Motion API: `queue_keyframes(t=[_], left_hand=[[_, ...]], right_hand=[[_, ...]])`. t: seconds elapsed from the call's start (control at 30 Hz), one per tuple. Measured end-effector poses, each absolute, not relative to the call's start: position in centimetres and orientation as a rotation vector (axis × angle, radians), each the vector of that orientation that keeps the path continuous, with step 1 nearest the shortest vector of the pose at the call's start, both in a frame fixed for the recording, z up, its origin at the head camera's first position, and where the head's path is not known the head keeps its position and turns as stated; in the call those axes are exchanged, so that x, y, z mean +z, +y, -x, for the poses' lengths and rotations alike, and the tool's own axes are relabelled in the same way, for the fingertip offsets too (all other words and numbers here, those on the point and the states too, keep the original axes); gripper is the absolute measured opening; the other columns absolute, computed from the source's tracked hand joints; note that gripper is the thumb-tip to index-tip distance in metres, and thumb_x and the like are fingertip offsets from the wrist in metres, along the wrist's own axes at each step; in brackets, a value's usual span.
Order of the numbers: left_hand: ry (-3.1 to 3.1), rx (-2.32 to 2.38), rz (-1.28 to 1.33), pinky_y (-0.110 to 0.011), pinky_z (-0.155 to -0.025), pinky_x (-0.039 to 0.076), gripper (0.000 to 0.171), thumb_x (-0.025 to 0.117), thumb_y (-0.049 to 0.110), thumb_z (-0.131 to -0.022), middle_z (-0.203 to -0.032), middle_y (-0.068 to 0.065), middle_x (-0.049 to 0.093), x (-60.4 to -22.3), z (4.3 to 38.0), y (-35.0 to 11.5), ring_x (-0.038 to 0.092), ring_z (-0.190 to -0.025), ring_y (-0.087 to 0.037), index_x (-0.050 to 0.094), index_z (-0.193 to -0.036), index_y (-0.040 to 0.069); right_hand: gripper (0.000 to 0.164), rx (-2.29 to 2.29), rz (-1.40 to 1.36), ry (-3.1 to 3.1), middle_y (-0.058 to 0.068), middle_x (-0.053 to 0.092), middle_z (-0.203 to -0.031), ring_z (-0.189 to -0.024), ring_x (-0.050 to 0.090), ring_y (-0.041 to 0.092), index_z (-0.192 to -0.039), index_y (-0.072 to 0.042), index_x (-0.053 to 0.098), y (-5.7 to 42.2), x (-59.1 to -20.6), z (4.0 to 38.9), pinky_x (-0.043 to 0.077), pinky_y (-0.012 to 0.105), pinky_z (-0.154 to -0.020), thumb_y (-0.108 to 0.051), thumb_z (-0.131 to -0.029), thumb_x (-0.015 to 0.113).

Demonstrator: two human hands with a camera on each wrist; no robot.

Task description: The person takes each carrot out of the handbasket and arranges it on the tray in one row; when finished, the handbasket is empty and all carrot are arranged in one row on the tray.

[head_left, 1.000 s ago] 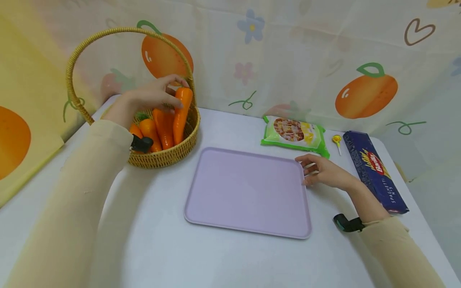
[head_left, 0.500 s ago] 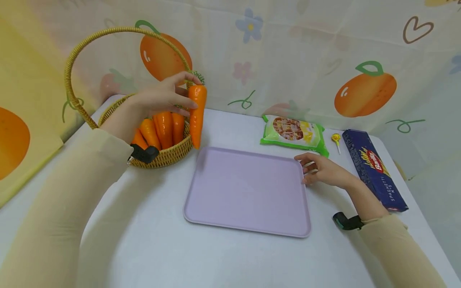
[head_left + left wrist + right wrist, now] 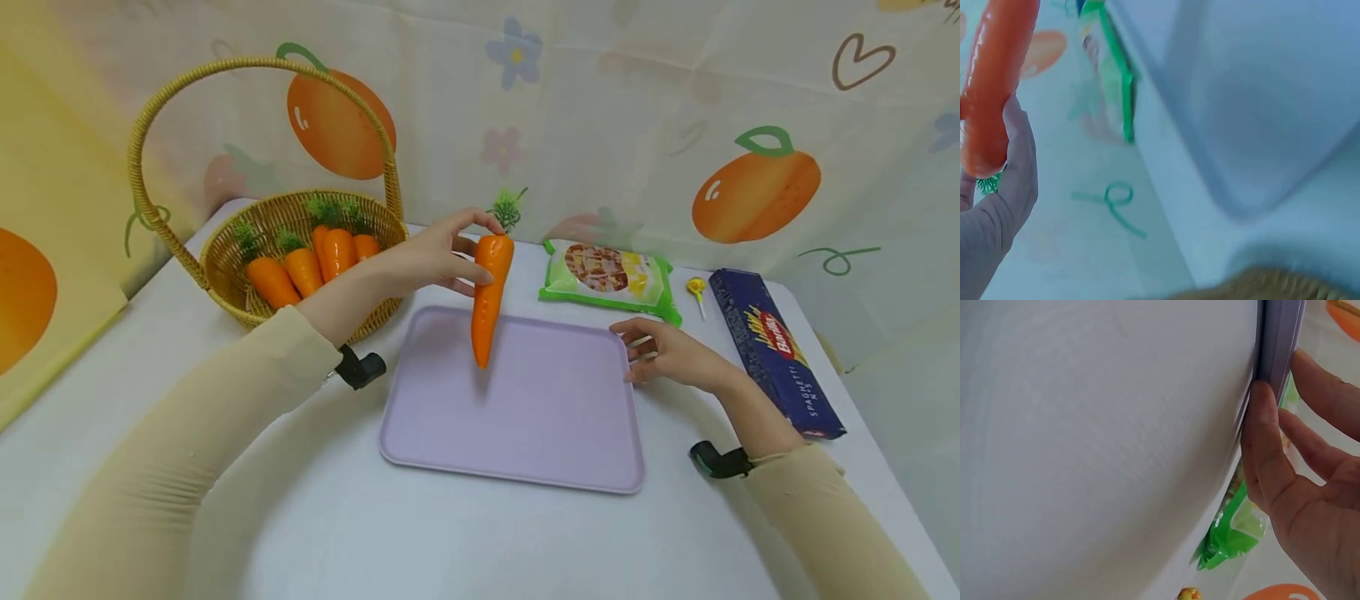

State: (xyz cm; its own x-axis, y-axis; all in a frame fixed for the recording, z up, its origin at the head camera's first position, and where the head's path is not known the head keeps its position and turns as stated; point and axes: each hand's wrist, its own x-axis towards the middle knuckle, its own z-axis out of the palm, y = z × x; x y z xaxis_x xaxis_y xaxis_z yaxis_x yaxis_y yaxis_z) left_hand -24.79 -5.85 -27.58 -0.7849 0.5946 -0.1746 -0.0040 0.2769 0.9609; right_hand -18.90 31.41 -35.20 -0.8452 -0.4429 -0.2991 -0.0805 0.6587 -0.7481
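Note:
In the head view, my left hand (image 3: pixel 435 258) grips an orange carrot (image 3: pixel 491 292) with a green leafy top. The carrot hangs nearly upright, tip down, above the lilac tray (image 3: pixel 562 433). In the left wrist view, the thumb and fingers hold the thick end of the carrot (image 3: pixel 1000 75). At the tray's right side, my right hand (image 3: pixel 671 354) rests its loosely bent fingers on the rim. The right wrist view has its fingertips touching the tray edge (image 3: pixel 1279 344). Several more carrots (image 3: pixel 303 271) lie in the wicker basket (image 3: pixel 225 258) at left, partly behind the left forearm.
Behind the tray lies a green and white food packet (image 3: pixel 607 279). To its right are a yellow lollipop (image 3: pixel 697 287) and a dark blue spaghetti box (image 3: pixel 776 350). The basket's tall handle (image 3: pixel 255 62) arches up before the fruit-patterned curtain (image 3: pixel 600 108).
The left hand has lifted the carrot out of the basket and carried it right, over the tray's far part. The right hand stays at the tray's edge.

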Motion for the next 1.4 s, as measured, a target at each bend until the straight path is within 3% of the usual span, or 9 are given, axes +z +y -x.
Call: queue_keyframes(t=[0.63,0.9,1.4], left_hand=[[1.880,1.542,-0.499,-0.037,-0.082,0.062,0.053,0.069,0.002,-0.089,-0.121,-0.014,0.056,-32.6,23.0,2.2,0.062,-0.103,-0.024,0.045,-0.132,0.020],[1.881,1.538,-0.475,-0.041,-0.084,0.062,0.056,0.070,0.002,-0.089,-0.118,-0.016,0.058,-33.6,21.6,5.2,0.063,-0.098,-0.022,0.043,-0.135,0.019],[1.879,1.528,-0.453,-0.034,-0.071,0.062,0.056,0.072,0.003,-0.086,-0.102,-0.012,0.060,-35.6,19.9,7.9,0.061,-0.082,-0.016,0.044,-0.134,0.016]], right_hand=[[0.067,-1.029,0.338,2.421,0.025,0.047,-0.140,-0.113,0.056,0.031,-0.144,-0.001,0.042,31.0,-35.1,18.7,0.055,0.022,-0.085,-0.007,-0.085,0.072],[0.065,-1.044,0.347,2.410,0.026,0.044,-0.143,-0.115,0.056,0.033,-0.145,0.000,0.041,31.0,-34.9,18.7,0.057,0.024,-0.088,-0.006,-0.087,0.070],[0.067,-1.028,0.358,2.428,0.027,0.048,-0.138,-0.114,0.059,0.032,-0.144,0.000,0.042,31.0,-34.9,18.8,0.059,0.032,-0.089,-0.005,-0.085,0.071]])
